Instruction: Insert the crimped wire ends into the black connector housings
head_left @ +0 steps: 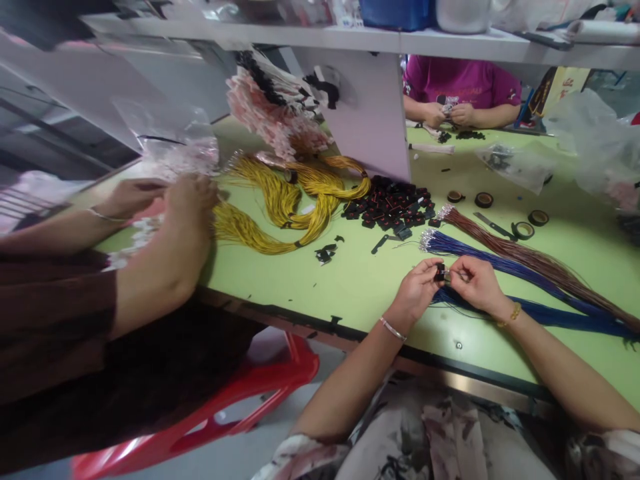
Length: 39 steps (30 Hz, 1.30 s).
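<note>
My left hand (416,291) is closed, holding a small black plastic housing (440,272) between thumb and fingers. Close against it, my right hand (475,285) pinches a thin wire whose light tip meets the housing; how far in it sits is too small to tell. Under and behind my hands lie a dark blue wire bundle (530,312) and another blue wire bundle (505,259) with silvery terminals. A brown wire bundle (525,252) stretches beyond them. Ahead and left is a pile of black housings (387,203) with red marks.
Yellow wire bundles (280,230) cover the table's left part. Beside me a co-worker's arms (165,267) reach in over white parts; another person (463,100) works opposite. Tape rolls (523,230), a utility knife (495,227) and a red stool (280,380) are around. A shelf (350,39) crosses above.
</note>
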{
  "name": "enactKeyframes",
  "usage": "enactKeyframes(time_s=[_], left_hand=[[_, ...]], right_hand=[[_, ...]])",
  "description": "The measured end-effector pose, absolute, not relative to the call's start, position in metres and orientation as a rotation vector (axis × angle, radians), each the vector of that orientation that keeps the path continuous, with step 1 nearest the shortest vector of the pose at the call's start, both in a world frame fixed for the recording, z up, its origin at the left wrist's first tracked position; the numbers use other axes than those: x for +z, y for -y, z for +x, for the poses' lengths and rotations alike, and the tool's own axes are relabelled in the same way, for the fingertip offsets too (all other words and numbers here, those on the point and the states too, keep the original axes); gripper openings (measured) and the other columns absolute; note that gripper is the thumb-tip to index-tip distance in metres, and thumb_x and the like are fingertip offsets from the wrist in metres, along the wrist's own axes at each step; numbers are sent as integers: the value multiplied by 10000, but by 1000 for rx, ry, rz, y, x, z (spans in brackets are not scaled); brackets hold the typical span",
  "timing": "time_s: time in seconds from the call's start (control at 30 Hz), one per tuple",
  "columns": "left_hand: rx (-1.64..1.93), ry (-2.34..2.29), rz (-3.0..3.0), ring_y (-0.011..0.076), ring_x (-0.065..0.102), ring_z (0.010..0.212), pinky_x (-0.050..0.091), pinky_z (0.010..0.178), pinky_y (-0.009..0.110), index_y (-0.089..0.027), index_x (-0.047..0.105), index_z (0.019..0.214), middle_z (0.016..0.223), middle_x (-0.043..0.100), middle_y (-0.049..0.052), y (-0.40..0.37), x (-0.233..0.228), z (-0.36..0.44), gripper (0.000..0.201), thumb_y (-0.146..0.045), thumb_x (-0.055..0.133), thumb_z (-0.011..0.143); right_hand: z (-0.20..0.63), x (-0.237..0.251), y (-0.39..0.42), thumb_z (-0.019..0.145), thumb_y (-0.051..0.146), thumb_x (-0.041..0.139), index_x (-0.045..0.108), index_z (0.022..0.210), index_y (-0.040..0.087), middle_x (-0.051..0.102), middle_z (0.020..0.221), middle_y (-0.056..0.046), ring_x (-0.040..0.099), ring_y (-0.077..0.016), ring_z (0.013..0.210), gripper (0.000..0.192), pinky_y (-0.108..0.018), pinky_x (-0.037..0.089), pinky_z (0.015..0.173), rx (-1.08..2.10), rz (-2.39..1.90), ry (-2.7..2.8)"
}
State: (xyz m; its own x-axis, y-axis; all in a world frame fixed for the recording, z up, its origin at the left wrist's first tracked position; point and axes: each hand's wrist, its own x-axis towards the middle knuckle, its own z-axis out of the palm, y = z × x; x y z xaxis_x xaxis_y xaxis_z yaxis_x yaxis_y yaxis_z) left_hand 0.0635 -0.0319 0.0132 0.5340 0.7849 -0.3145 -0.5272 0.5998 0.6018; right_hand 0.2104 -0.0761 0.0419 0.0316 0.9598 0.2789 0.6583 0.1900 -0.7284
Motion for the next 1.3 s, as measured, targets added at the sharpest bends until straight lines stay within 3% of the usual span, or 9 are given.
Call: enactKeyframes(time_s=[0.23,0.47,1.1,1.23,1.3], left_hand=[[872,-630,519,91,564,707,443,676,217,-134,620,875,781,602,17,34,12,64,204,-166,711,695],[842,-727,587,73,532,657,432,642,212,-133,628,842,746,576,-4,34,14,67,251,-181,759,633],[876,-829,647,67,510,598,401,597,204,-129,624,878,687,584,-7,39,17,71,284,-202,749,634],[868,-826,637,79,531,642,416,612,211,-135,628,859,742,606,11,39,19,72,270,-209,748,628],[871,-822,638,88,541,673,422,621,214,-134,632,864,769,613,19,39,19,72,272,-213,746,631]], right_hand=[[208,39,77,748,176,524,522,652,192,517,594,11,406,-104,530,97,-231,310,526,394,-1517,1788],[209,33,74,763,210,527,527,642,181,449,548,37,370,-87,505,124,-209,305,492,673,-1482,1630],[206,32,80,800,186,507,485,629,185,478,540,31,368,-88,484,172,-218,279,494,524,-1514,1865],[229,44,59,866,226,464,578,726,174,580,657,-6,480,-114,586,188,-224,349,571,475,-1498,1885],[248,47,34,889,252,450,633,836,165,616,779,-46,520,-144,682,209,-247,366,632,248,-1623,1808]])
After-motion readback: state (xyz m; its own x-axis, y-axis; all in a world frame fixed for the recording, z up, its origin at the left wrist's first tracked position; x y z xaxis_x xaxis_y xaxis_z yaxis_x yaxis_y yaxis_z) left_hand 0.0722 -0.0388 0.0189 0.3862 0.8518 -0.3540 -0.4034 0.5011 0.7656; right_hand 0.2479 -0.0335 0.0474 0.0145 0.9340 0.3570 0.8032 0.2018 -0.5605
